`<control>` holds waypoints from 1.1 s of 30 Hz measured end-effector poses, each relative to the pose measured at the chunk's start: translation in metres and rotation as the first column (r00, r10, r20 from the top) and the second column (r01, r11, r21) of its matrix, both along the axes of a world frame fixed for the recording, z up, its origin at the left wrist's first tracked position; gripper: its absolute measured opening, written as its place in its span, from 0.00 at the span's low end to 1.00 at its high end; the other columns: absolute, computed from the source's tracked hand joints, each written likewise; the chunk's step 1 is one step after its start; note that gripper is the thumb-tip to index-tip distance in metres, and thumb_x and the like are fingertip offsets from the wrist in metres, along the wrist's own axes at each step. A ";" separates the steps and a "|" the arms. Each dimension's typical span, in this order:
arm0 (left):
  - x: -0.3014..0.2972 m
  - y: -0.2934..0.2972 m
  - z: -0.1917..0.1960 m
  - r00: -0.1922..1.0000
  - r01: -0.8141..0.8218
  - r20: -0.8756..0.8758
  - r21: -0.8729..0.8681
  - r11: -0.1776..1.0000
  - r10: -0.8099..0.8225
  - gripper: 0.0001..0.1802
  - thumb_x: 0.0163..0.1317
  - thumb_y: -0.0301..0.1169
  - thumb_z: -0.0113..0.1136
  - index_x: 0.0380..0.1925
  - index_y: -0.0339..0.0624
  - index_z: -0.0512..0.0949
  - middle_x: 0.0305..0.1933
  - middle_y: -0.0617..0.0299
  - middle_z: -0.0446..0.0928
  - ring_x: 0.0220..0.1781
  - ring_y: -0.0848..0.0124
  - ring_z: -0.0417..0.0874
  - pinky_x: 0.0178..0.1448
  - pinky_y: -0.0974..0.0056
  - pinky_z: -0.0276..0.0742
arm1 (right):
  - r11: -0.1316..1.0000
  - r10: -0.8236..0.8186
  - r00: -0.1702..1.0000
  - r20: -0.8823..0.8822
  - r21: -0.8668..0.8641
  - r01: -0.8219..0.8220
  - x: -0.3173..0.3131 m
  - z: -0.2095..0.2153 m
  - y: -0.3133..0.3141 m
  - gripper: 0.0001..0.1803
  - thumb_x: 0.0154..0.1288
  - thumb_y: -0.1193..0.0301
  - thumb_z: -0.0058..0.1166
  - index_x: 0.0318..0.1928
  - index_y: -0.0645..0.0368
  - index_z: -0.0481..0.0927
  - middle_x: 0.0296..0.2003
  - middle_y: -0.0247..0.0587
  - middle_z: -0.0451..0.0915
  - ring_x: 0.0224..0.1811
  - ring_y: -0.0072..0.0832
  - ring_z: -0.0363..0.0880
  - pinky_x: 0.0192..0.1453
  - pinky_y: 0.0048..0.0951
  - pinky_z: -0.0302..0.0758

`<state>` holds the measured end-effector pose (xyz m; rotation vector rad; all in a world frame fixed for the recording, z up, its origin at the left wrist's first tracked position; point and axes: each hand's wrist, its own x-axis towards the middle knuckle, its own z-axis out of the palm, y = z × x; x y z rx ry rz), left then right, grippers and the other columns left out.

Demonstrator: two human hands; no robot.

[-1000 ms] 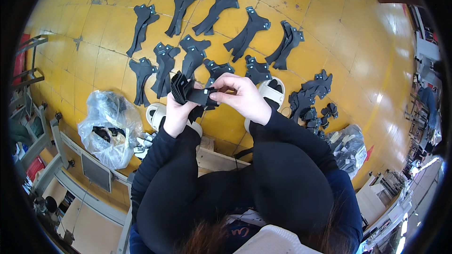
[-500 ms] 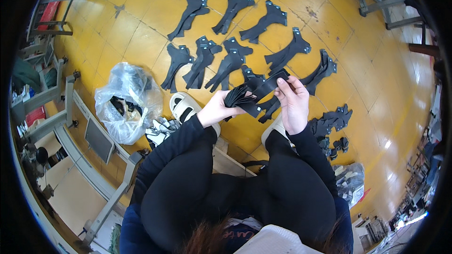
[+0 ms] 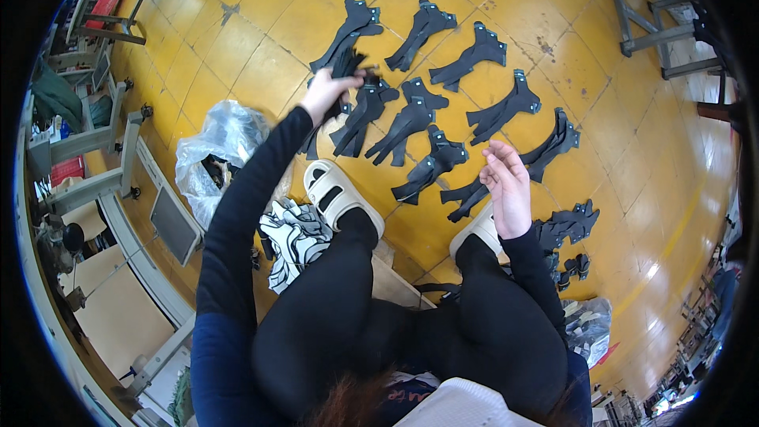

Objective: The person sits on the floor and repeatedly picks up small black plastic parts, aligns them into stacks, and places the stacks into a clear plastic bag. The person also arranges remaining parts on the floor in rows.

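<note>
Black cut pieces lie in rows on the yellow floor (image 3: 237, 39), and the left hand (image 3: 328, 91) reaches out to the far left of them, closed on a small bunch of pieces (image 3: 348, 63) held just above the row. The right hand (image 3: 506, 186) hangs empty over the near row, fingers loosely curled, neither wide nor closed.

As a judgement: the bunch is thin and floppy, so a loose grip could drop several at once onto pieces already laid, muddling the rows. A foot shifting could also scuff the near pieces, since both sandals sit right at their edge.

Counted: about eleven laid pieces (image 3: 411, 119) in the spread, though overlaps make this uncertain; one heap (image 3: 565, 225) of more black pieces right of the right hand; two pale sandals (image 3: 340, 194); one clear plastic bag (image 3: 217, 146) at the left, another at lower right; one striped cloth (image 3: 292, 237) beside the left leg.
</note>
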<state>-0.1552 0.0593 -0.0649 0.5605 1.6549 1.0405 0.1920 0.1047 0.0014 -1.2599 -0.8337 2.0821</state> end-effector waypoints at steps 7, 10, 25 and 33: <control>-0.083 0.055 -0.055 0.966 -0.176 -0.172 0.112 0.978 0.194 0.07 0.51 0.31 0.63 0.27 0.38 0.81 0.17 0.67 0.74 0.16 0.79 0.69 0.23 0.74 0.64 | 0.989 0.136 0.990 -0.018 -0.046 -0.137 0.004 0.023 0.002 0.10 0.66 0.75 0.48 0.46 0.62 0.74 0.36 0.33 0.76 0.31 0.16 0.70 0.39 0.19 0.67; -0.095 0.038 -0.082 0.970 -0.124 -0.213 -0.029 0.992 0.115 0.08 0.50 0.32 0.64 0.27 0.38 0.81 0.17 0.66 0.75 0.15 0.80 0.69 0.21 0.73 0.63 | 0.986 0.164 0.986 -0.013 -0.015 -0.164 0.005 0.032 0.002 0.09 0.66 0.75 0.48 0.46 0.62 0.74 0.36 0.33 0.76 0.31 0.16 0.70 0.39 0.19 0.67; -0.101 0.082 -0.033 0.935 0.033 -0.355 0.098 0.995 0.004 0.14 0.48 0.31 0.64 0.34 0.35 0.81 0.24 0.64 0.78 0.18 0.78 0.71 0.24 0.72 0.67 | 0.973 0.230 0.972 0.038 -0.007 -0.230 0.003 0.027 0.001 0.09 0.67 0.73 0.48 0.45 0.62 0.75 0.35 0.32 0.76 0.32 0.15 0.69 0.39 0.18 0.67; -0.111 0.057 -0.073 0.879 0.095 -0.451 -0.157 0.983 -0.156 0.14 0.48 0.35 0.66 0.32 0.36 0.81 0.21 0.62 0.78 0.17 0.76 0.74 0.24 0.71 0.69 | 0.970 0.243 0.969 0.043 0.004 -0.243 0.004 0.029 0.002 0.09 0.67 0.73 0.48 0.45 0.61 0.75 0.35 0.32 0.76 0.32 0.15 0.69 0.40 0.18 0.67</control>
